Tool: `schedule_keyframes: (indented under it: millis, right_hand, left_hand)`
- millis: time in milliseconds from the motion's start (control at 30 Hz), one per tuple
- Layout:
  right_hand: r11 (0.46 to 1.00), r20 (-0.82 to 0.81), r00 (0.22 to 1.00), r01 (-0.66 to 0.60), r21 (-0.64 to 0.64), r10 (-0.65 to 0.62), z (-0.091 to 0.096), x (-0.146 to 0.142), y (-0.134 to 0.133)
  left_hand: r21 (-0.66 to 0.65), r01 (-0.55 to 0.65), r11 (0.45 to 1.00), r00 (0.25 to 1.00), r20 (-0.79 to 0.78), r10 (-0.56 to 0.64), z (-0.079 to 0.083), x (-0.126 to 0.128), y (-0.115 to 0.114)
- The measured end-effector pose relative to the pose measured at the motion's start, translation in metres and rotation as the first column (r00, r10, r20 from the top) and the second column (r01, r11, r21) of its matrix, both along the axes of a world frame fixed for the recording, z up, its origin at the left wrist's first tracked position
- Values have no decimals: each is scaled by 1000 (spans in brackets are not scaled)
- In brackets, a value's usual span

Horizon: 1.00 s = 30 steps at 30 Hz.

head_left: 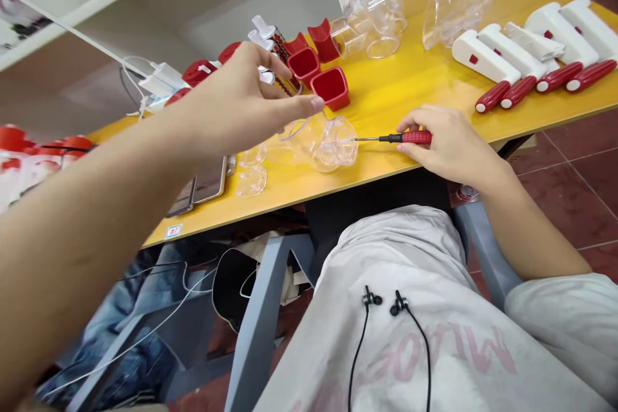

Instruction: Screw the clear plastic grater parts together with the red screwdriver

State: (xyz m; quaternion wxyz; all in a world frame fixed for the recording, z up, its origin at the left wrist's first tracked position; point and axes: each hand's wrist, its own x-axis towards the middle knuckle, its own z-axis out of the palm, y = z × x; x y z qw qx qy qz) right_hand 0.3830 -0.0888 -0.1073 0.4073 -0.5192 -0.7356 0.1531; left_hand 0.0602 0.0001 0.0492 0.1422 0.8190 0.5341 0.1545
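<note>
My right hand (444, 141) grips a screwdriver (416, 137) by its red and black handle. The shaft lies level, and its tip reaches the end of a clear plastic housing (316, 145) on the table; whether it touches is hard to tell. My left hand (251, 100) hovers above and left of the housing, thumb stretched out and fingers apart. Beyond it stand red square cups (332, 87) and several metal grater drums (276, 45) with white ends, partly hidden by my fingers. Small clear curved pieces (252, 181) lie left of the housing.
White crank bodies with red handles (492, 96) line the table's right side. More clear housings (381, 6) stand at the back. A tablet (211, 180) lies near the front edge at left. A person's jeans (140, 328) show below left. Earphones (371, 298) hang on my shirt.
</note>
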Motion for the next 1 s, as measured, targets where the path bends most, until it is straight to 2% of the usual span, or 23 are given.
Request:
schedule_keyframes:
  millis: [33,100,167,267,333,467,533,633,700,833,900,1000]
  right_hand:
    - [1000,0,1000,-5,5,5,1,-1,-2]
    - [1000,3,1000,-15,12,15,2,-4,-4]
    - [1000,8,1000,-25,19,25,0,-6,-5]
    - [998,13,998,-60,19,60,-3,-11,-6]
    - [996,18,996,-86,14,86,-4,-14,-6]
    - [995,31,995,-99,18,99,-4,-16,-7]
    - [995,25,995,-100,20,100,-5,-15,-6]
    - [996,6,996,-92,4,92,-5,-15,-5]
    - [997,2,998,-66,-35,66,-4,-15,-5]
    - [992,38,999,-34,-121,39,1,-18,-7]
    - [991,66,996,-47,-122,55,3,-18,-8]
    - [995,73,996,-54,-88,60,1,-17,-9]
  left_hand:
    - [-69,-99,993,995,-38,97,1,3,3]
    - [-191,-196,962,978,-104,178,-1,10,9]
    - [-295,-145,944,988,-92,123,-5,16,13]
    - [-460,-89,883,996,-50,74,-10,27,17]
    - [-488,-108,866,994,-64,89,-11,32,20]
    - [-469,-105,877,988,-147,39,-19,27,35]
    - [-503,-33,864,991,-130,-38,-26,18,47]
    - [-517,129,846,989,5,-148,-36,6,57]
    - [-495,145,857,987,17,-157,-38,5,54]
    - [-319,88,944,982,-131,-136,-36,7,35]
    - [-223,149,963,971,-150,-185,-38,5,29]
    - [-160,244,956,964,-72,-258,-44,1,22]
